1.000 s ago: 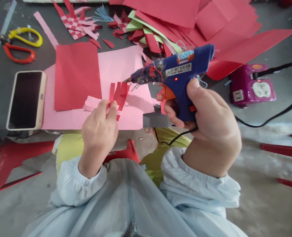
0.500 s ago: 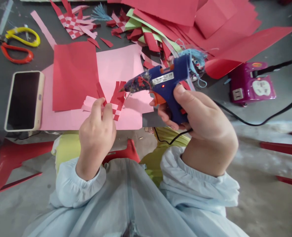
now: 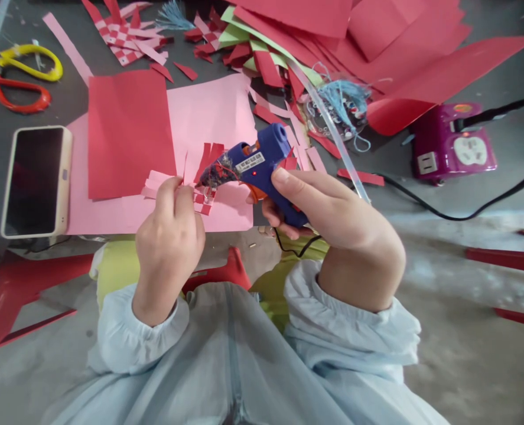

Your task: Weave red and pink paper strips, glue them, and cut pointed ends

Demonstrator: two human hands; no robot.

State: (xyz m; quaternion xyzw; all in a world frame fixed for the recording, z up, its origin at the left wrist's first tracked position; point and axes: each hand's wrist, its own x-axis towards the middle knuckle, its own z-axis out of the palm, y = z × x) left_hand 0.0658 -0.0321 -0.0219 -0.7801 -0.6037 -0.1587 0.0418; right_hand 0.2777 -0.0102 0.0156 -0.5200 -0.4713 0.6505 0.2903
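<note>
My right hand grips a blue hot glue gun with an orange trigger. Its nozzle points left and down, touching a small woven piece of red and pink paper strips. My left hand pinches that woven piece at its near edge, fingers closed on it. The piece lies over a pink sheet near the table's front edge. A clear glue stick juts from the back of the gun.
A red sheet lies left of the woven piece, a phone further left, scissors with yellow and red handles at the back left. Red paper piles fill the back. A purple power socket with black cable sits right.
My right hand has lowered the glue gun leftward and down, bringing the nozzle from above the strips onto the woven piece. My left hand stayed pinching the piece.
</note>
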